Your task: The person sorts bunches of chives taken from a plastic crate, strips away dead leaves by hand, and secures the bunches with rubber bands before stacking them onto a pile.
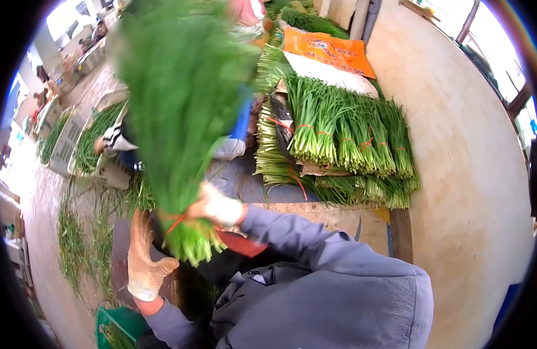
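Note:
A large bunch of garlic chives stands up before me, its leafy top smeared by motion and its cut pale ends pointing down. A red tie runs around it near the base. My right hand, in a whitish glove, is closed on the lower stalks from the right side. My left hand, also gloved, is held upright just left of the stalk ends. Its fingers are stretched and its thumb stands apart, with nothing in it. Whether it touches the bunch I cannot tell.
Tied chive bunches are stacked by the wall on the right, with an orange printed sheet behind them. White crates of greens stand at left. Loose leaves litter the floor. A green basket sits at lower left.

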A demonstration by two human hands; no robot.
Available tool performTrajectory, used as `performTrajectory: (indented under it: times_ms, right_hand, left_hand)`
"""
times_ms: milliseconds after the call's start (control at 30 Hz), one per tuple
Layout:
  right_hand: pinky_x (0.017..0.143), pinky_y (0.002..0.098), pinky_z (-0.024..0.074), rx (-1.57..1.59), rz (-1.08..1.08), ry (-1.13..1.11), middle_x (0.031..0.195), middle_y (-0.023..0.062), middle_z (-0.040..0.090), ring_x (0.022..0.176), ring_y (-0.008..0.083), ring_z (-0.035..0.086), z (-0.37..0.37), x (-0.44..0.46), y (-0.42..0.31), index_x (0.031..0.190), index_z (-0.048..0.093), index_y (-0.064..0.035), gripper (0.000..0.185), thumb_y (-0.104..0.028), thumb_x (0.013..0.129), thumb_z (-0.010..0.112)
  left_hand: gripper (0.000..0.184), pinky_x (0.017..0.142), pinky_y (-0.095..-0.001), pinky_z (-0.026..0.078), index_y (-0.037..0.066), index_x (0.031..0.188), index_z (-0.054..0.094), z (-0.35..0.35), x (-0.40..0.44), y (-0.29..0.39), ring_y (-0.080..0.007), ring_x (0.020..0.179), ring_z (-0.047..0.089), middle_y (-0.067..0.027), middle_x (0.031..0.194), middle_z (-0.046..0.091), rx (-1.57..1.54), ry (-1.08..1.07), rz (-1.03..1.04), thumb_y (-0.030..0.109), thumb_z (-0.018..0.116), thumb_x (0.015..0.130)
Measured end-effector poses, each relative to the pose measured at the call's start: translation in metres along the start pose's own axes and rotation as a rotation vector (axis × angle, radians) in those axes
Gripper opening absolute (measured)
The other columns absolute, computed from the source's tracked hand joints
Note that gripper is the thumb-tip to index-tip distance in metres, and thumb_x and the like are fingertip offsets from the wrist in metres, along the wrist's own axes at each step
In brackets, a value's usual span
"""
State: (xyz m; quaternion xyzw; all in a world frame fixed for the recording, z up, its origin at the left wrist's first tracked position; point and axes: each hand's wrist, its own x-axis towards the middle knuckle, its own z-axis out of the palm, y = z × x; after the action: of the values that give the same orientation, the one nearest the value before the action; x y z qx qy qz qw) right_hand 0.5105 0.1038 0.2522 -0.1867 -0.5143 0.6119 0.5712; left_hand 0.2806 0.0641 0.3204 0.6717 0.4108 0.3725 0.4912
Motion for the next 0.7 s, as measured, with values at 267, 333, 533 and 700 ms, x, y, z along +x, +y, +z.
performTrajectory:
  times_ms: [267, 333, 533, 700]
  right_hand:
    - [0.092, 0.0370, 0.0577, -0.547, -0.234, 0.900, 0.117, 0.0160, 0.070, 0.101, 0.0238, 0.071, -0.231, -0.122, -0.141, 0.118, 0.068, 0.0023, 0.066, -0.055, 0.084, 0.073]
    - [0.092, 0.0373, 0.0586, -0.680, -0.155, 0.975, 0.109, 0.0162, 0.072, 0.099, 0.0227, 0.072, -0.282, -0.147, -0.184, 0.119, 0.066, 0.0028, 0.061, -0.049, 0.087, 0.072]
    - [0.081, 0.0303, 0.0569, -0.832, 0.052, 1.224, 0.115, 0.0141, 0.068, 0.096, 0.0205, 0.069, -0.406, -0.184, -0.247, 0.124, 0.052, 0.0060, 0.074, -0.038, 0.075, 0.086]
    - [0.105, 0.0384, 0.0471, -1.223, 1.099, 1.062, 0.143, 0.0230, 0.053, 0.127, 0.0310, 0.057, -0.477, -0.193, -0.169, 0.153, 0.022, 0.0055, 0.125, -0.059, 0.067, 0.085]
  left_hand:
    - [0.099, 0.117, -0.0467, 0.028, 0.006, 0.157, 0.025, -0.078, -0.003, -0.078, -0.0374, 0.144, 0.036, -0.0288, 0.152, 0.038, 0.010, 0.203, -0.176, 0.030, 0.081, 0.080]
    - [0.093, 0.117, -0.0461, 0.029, 0.005, 0.157, 0.026, -0.109, -0.022, -0.095, -0.0367, 0.143, 0.038, -0.0284, 0.151, 0.039, 0.018, 0.248, -0.213, 0.029, 0.077, 0.083]
    - [0.083, 0.112, -0.0426, 0.037, 0.003, 0.155, 0.029, -0.158, -0.050, -0.091, -0.0333, 0.136, 0.045, -0.0264, 0.148, 0.044, 0.135, 0.389, -0.331, 0.028, 0.071, 0.088]
    - [0.086, 0.109, -0.0423, 0.039, 0.003, 0.155, 0.029, -0.161, -0.048, -0.096, -0.0316, 0.133, 0.048, -0.0246, 0.147, 0.046, 0.166, 0.409, -0.338, 0.031, 0.073, 0.087]
